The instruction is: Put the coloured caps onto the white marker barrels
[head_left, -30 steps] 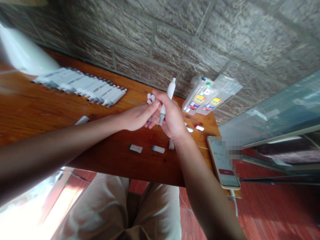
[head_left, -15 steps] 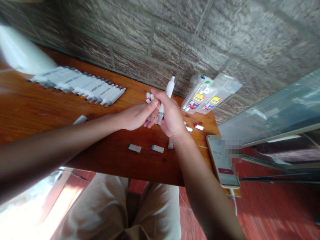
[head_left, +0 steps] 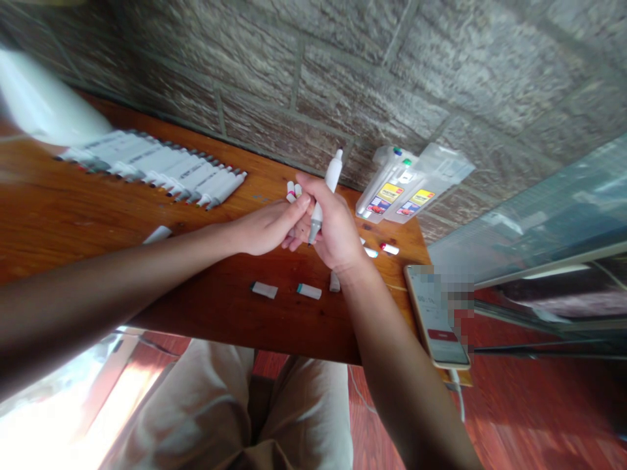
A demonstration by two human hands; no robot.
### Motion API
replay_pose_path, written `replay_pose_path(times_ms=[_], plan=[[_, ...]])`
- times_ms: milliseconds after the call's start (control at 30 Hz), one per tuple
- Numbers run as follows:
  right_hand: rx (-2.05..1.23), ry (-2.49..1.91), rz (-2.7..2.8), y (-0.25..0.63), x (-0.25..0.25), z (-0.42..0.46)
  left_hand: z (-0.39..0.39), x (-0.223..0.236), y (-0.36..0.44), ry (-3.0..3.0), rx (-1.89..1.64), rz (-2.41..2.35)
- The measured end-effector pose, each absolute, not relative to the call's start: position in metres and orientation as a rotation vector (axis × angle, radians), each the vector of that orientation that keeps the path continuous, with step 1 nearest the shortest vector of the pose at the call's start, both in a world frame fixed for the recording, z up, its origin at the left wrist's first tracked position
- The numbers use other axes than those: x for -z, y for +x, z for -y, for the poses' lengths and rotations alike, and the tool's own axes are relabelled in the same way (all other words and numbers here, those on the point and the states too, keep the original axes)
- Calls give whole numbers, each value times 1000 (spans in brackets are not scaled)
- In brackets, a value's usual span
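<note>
A white marker [head_left: 333, 175] with a grey collar leans across my right hand [head_left: 336, 225], held against the thumb, its dark nib pointing down toward me. My left hand [head_left: 274, 225] meets the right one from the left, thumb over the right fingers. Its fingers are closed and partly hidden under the right hand, so I cannot make out what they hold. Just behind the hands are two small white caps, a pink-ended cap [head_left: 290, 190] and a yellow-green-ended cap [head_left: 298, 190]. Nearer me on the table lie a teal-ended cap [head_left: 309, 291], a dark-green-ended cap [head_left: 264, 290] and a greyish cap [head_left: 334, 282].
A long row of markers [head_left: 161, 166] lies at the back left of the wooden table [head_left: 210, 326]. Clear plastic marker cases [head_left: 386, 186] stand by the stone wall [head_left: 255, 85]. A red-ended cap [head_left: 390, 249] and a cabled phone [head_left: 435, 316] are at the right edge.
The hands and marker hold almost the same pose. Only slight shifts show, at the marker's upper end and in my legs below the table.
</note>
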State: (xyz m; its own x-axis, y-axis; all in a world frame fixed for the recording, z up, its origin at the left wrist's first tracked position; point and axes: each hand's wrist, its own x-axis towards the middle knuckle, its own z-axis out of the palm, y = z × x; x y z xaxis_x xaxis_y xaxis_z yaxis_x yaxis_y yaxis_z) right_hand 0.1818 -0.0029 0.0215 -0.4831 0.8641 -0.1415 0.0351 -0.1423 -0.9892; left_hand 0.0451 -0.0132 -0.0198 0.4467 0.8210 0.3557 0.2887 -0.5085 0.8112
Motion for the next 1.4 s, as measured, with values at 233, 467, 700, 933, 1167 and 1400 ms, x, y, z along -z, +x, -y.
replay_pose_path(times_ms=[233,467,700,933,1167,1400], plan=[[-1701,-998,1481,180,-21,3,11,20,44,2042,-999,-924],[-1717,-975,1469,181,-19,2,12,21,45,2015,-1006,-914],[-1697,-986,1462,182,-18,3,13,19,45,2020,-1003,-924],[-1681,-1002,1482,181,-19,3,12,20,46,2003,-1003,-914],[-1684,-969,1479,182,-20,4,12,20,46,2009,-1010,-889],[-1716,-835,1420,184,-17,4,10,22,46,2021,-1016,-886]])
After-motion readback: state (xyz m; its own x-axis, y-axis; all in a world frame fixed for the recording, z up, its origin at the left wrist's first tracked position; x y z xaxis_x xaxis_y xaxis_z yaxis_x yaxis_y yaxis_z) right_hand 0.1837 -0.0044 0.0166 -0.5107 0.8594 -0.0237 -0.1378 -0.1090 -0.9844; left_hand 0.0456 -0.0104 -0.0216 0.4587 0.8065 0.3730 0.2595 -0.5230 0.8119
